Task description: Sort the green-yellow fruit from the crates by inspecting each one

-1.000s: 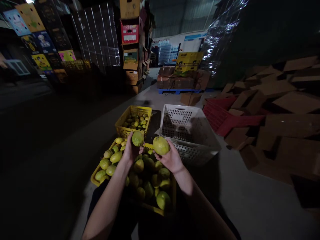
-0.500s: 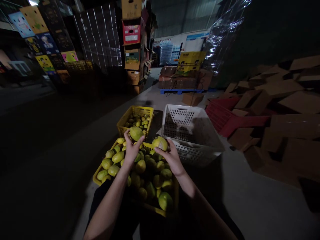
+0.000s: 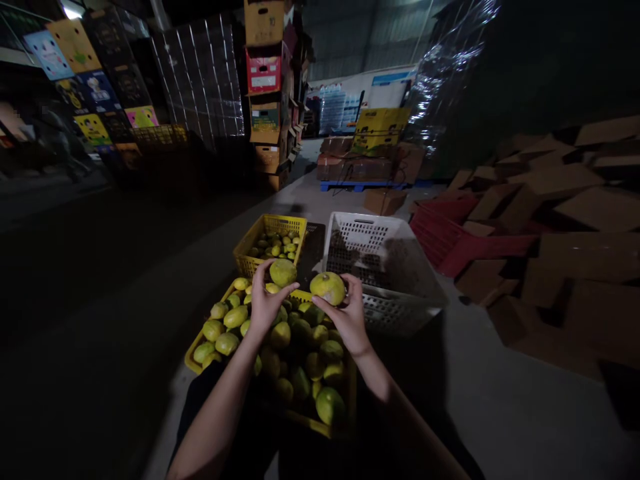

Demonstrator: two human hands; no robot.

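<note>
My left hand (image 3: 266, 305) is closed around a yellow-green lemon (image 3: 283, 273), thumb on the near side and fingers behind it. In my right hand (image 3: 352, 319) is a rounder, bigger lemon (image 3: 328, 288) with a pale patch on its near side, gripped between thumb and fingers. Both fruits are raised side by side, a small gap between them, over the far edge of a yellow crate (image 3: 320, 424). That crate sits right in front of me, heaped with lemons (image 3: 236, 317) in yellow and green; my forearms hide part of it.
Beyond it stands a smaller yellow crate (image 3: 245, 248) holding more lemons. A white crate (image 3: 410, 310) is at the right, its interior shadowed. Farther right lie a red crate (image 3: 450, 247) and piled cardboard (image 3: 575, 267). Stacked boxes (image 3: 265, 73) and a blue pallet (image 3: 355, 187) stand behind.
Both hands have shifted slightly right with their lemons. The left lemon has turned and looks rounder; the right one has been turned, so its pale patch faces me differently.
</note>
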